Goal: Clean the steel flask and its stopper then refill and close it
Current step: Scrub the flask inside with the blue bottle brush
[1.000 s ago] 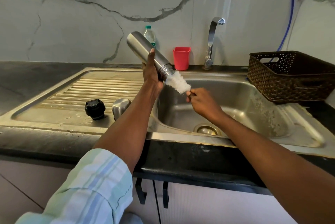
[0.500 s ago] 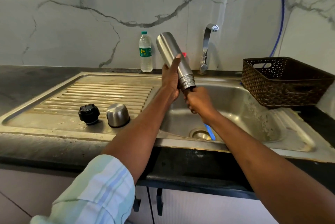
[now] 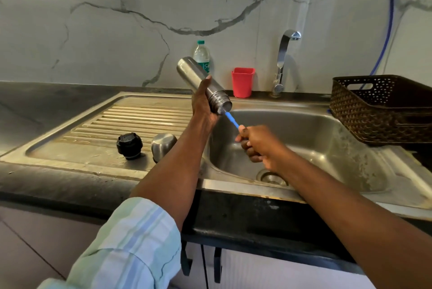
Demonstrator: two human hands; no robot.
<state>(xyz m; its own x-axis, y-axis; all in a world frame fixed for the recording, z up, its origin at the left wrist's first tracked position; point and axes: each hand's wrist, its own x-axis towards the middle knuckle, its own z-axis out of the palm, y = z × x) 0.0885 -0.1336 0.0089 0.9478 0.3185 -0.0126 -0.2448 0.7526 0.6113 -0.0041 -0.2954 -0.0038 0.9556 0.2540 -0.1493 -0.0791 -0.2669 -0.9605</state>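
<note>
Left hand (image 3: 203, 104) tilts flask (image 3: 203, 83) above sink (image 3: 350, 171), right hand (image 3: 257, 143) gripping brush handle (image 3: 232, 119)

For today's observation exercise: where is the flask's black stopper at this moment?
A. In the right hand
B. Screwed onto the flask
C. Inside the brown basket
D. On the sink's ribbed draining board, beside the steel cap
D: the black stopper sits on the draining board next to the steel cap, while the flask is open with a brush handle in its mouth.

The ribbed steel draining board (image 3: 145, 115) lies open behind the black round stopper (image 3: 129, 145) and steel cap (image 3: 163, 145). Along the back wall the clear plastic bottle (image 3: 201, 54), red plastic cup (image 3: 242, 82) and curved chrome tap (image 3: 281, 64) stand apart, while the dark woven basket (image 3: 383, 111) overhangs the steel sink basin's (image 3: 327, 148) right edge.
</note>
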